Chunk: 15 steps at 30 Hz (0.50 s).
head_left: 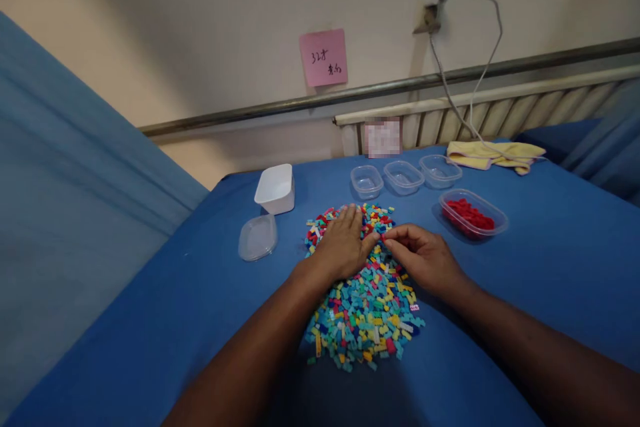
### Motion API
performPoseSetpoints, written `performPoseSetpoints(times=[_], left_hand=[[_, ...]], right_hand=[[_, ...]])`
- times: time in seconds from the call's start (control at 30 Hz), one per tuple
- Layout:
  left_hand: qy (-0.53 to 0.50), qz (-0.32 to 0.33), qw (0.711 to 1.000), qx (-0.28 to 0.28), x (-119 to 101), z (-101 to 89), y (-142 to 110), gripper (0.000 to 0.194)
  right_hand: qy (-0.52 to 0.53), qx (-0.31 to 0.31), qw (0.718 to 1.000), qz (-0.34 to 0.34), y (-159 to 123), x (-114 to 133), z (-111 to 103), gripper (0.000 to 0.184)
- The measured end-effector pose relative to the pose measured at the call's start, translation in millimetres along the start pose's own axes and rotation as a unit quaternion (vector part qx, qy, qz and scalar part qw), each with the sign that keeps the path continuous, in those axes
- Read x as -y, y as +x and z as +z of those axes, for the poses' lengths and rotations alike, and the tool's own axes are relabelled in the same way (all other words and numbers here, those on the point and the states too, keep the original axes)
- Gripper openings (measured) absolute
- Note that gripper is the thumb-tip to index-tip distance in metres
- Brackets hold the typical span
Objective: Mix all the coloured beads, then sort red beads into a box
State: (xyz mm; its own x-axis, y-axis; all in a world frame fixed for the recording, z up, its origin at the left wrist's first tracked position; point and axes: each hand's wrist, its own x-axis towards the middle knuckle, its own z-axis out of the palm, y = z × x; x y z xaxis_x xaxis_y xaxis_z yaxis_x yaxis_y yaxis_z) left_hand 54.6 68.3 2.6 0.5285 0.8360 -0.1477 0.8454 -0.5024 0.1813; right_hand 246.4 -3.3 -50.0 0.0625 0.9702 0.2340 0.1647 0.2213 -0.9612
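Observation:
A heap of small coloured bricks (367,307) lies on the blue table (150,333) in front of me. My left hand (343,243) rests flat on the far part of the heap, fingers stretched out. My right hand (425,257) is beside it, thumb and forefinger pinched together on a small red brick (383,237) at the heap's right edge. A clear tub (473,215) holding red bricks stands to the right of the heap.
Three small clear tubs (403,177) stand in a row behind the heap. A white tub (276,188) and a clear lid (257,237) lie at the left. A yellow cloth (493,155) and a cable are at the back right. A blue screen stands on the left.

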Motion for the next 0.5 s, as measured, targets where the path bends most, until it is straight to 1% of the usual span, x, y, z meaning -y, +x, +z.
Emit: performPoseSetpoints(times=[0.07,0.1,0.13,0.2,0.23,0.27,0.3,0.37,0.43,0.5], left_hand=[[0.000,0.017,1.000,0.002,-12,0.1,-2,0.092],[-0.006,0.028,1.000,0.007,-18,0.3,-3,0.093],[-0.013,0.038,0.999,0.014,-24,0.7,-3,0.094],[-0.027,0.057,0.997,0.035,-34,2.1,-2,0.095],[-0.031,0.066,0.996,0.047,-38,2.8,-1,0.095],[-0.030,0.074,0.995,0.055,-42,3.2,0,0.094],[-0.029,0.082,0.994,0.060,-46,3.3,2,0.094],[-0.024,0.096,0.993,0.065,-53,1.5,3,0.092],[-0.020,0.102,0.993,0.060,-61,-2.3,-1,0.090],[-0.023,0.122,0.992,0.035,-72,-4.5,-13,0.088]], right_hand=[[-0.071,-0.002,0.995,-0.077,-3,14,-11,0.022],[-0.115,-0.017,0.985,-0.124,-3,22,-21,0.018],[-0.164,-0.033,0.972,-0.167,-3,30,-32,0.015],[-0.256,-0.090,0.934,-0.231,0,43,-59,0.012],[-0.302,-0.126,0.913,-0.242,2,46,-73,0.013],[-0.348,-0.161,0.893,-0.237,4,46,-88,0.014],[-0.392,-0.181,0.874,-0.224,7,42,-102,0.015],[-0.471,-0.189,0.842,-0.185,12,27,-128,0.014],[-0.530,-0.156,0.820,-0.149,16,10,-147,0.012],[-0.567,-0.118,0.804,-0.137,19,-2,-158,0.010]])
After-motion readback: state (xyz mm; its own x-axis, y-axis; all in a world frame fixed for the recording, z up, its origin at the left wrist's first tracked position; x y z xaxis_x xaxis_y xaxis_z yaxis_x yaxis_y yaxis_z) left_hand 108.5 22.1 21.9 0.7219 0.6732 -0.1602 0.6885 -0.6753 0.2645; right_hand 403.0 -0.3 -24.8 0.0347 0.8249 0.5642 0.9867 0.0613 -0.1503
